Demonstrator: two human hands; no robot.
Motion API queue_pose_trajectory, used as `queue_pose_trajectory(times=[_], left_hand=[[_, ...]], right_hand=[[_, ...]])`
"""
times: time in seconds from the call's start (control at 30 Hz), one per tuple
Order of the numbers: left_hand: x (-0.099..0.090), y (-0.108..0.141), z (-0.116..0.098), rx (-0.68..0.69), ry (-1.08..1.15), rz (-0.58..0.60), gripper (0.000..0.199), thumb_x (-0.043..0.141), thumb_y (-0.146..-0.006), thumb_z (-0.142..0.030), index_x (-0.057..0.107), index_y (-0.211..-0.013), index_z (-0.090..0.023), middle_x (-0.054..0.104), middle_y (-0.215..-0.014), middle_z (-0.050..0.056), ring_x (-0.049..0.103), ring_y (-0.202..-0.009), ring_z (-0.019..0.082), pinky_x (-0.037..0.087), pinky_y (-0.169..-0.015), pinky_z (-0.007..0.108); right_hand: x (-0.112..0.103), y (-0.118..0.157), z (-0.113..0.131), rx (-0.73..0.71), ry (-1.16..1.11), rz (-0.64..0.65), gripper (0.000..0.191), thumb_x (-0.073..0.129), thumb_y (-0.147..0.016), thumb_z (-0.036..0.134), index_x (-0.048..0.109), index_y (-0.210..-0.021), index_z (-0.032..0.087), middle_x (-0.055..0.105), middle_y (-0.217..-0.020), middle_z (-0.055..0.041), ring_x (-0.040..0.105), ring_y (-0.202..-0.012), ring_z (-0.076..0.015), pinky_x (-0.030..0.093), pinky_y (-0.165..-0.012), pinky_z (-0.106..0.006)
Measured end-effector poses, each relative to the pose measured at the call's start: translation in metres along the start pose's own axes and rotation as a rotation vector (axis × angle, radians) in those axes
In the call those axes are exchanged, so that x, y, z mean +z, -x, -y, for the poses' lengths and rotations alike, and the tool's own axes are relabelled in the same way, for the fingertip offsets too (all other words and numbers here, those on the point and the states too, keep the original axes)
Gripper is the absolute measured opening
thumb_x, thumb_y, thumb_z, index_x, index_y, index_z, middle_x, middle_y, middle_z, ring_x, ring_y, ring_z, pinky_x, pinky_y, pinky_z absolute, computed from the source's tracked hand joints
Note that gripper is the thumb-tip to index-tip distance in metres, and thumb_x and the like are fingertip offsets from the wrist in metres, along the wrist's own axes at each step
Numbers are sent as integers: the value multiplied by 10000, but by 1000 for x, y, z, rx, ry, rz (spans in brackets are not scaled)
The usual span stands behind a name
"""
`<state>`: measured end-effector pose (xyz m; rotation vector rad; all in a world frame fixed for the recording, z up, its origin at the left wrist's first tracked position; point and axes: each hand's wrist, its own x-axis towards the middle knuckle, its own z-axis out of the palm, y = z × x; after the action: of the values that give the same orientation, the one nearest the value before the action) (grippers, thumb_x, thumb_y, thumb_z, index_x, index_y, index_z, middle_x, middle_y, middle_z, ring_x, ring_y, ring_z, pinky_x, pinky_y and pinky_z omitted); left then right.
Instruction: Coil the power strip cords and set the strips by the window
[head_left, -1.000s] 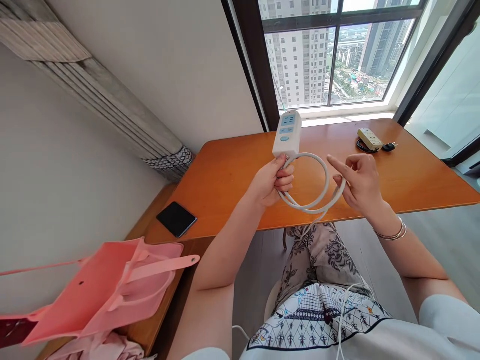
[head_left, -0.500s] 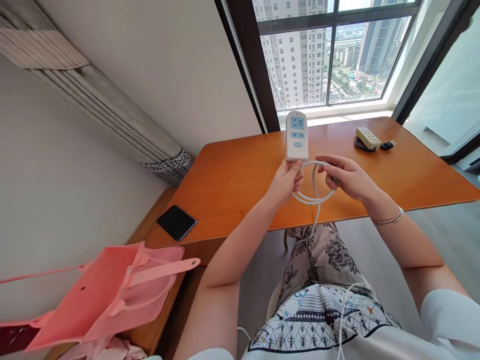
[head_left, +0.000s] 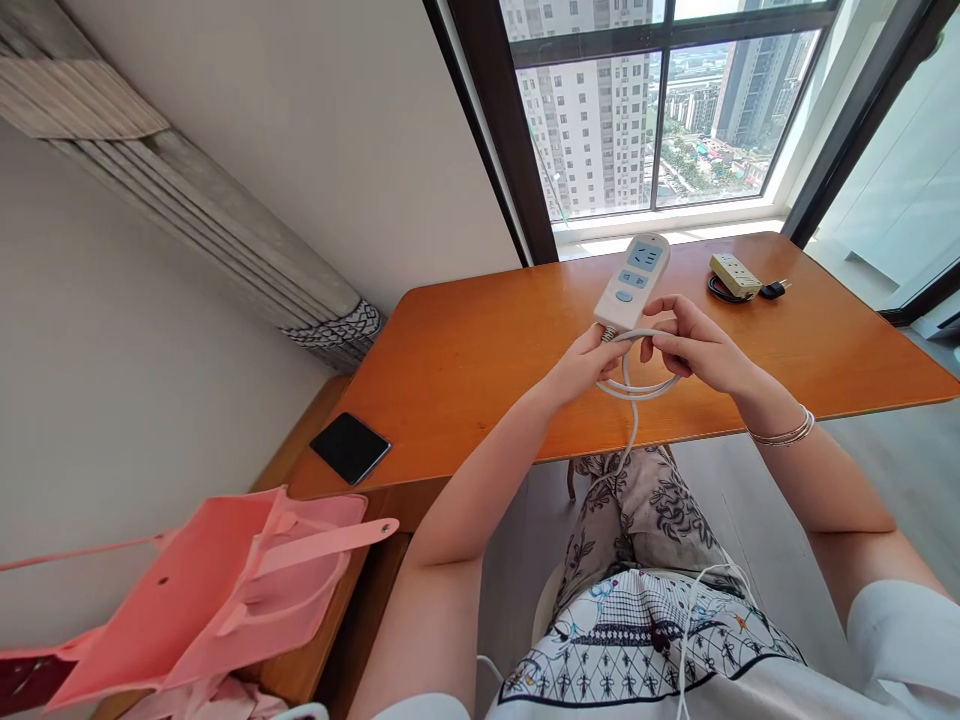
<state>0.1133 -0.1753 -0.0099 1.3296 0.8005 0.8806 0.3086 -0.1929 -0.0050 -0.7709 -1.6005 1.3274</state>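
Note:
A white power strip (head_left: 632, 283) with light-blue socket panels is held up above the table, tilted with its top to the right. My left hand (head_left: 587, 365) is closed around the cord end of the strip and part of the looped cord. The white cord (head_left: 651, 393) forms a small coil between both hands, and its loose length drops past the table edge toward my lap. My right hand (head_left: 697, 345) pinches the coil's right side, its fingers close to the strip's lower end.
On the wooden table (head_left: 480, 350), a cream power strip (head_left: 735, 275) with a black cord and plug lies at the far right. A black phone-like device (head_left: 350, 447) rests at the left edge. An open pink bag (head_left: 225, 580) sits lower left. Behind the table is a window (head_left: 660, 120).
The white power strip has swung from upright to leaning right. My left hand has turned with it and shifted slightly right; the coil has moved a little right too.

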Motion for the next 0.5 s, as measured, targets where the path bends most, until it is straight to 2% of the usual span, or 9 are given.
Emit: queue_pose_trajectory(times=[0.07,0.17,0.27,0.33,0.4,0.5], left_hand=[[-2,-1,-2,-26,28,45,251,664,-826,-394,574,-857,-162,502,-700,-23,315,-509,59,211,-451,204],[-3,-2,-3,-27,5,88,421,642,-853,-554,612,-790,-139,576,-743,27,311,-507,59,202,-440,222],[-1,-4,1,45,-80,35,507,644,-852,-634,626,-740,-140,580,-703,26,402,-550,82,316,-496,240],[1,-5,7,143,-119,-30,524,634,-858,-654,619,-723,-148,604,-718,34,519,-661,117,421,-618,255],[3,-6,13,202,-112,-63,530,632,-851,-674,607,-748,-154,639,-764,43,582,-732,135,462,-693,266],[6,-7,18,186,-57,-52,570,628,-811,-735,566,-800,-169,618,-702,10,519,-557,94,423,-553,249]], right_hand=[[-2,-1,-3,-2,-27,12,370,688,-885,380,458,-1128,222,684,-775,34,381,-443,-51,254,-421,-221],[-2,-1,-7,-12,-71,27,387,692,-882,387,466,-1148,220,687,-783,29,372,-446,-51,236,-423,-227],[0,0,-9,-12,-99,30,385,691,-885,385,477,-1156,216,681,-778,29,371,-450,-50,224,-425,-230],[1,0,-9,-9,-110,27,375,686,-890,383,482,-1154,213,687,-791,21,373,-453,-49,220,-427,-232],[1,0,-7,-5,-126,25,376,688,-888,374,482,-1156,210,689,-790,18,373,-452,-49,216,-428,-235],[-1,-2,-4,19,-150,22,396,696,-876,353,477,-1171,205,688,-776,19,364,-441,-46,199,-424,-237]])
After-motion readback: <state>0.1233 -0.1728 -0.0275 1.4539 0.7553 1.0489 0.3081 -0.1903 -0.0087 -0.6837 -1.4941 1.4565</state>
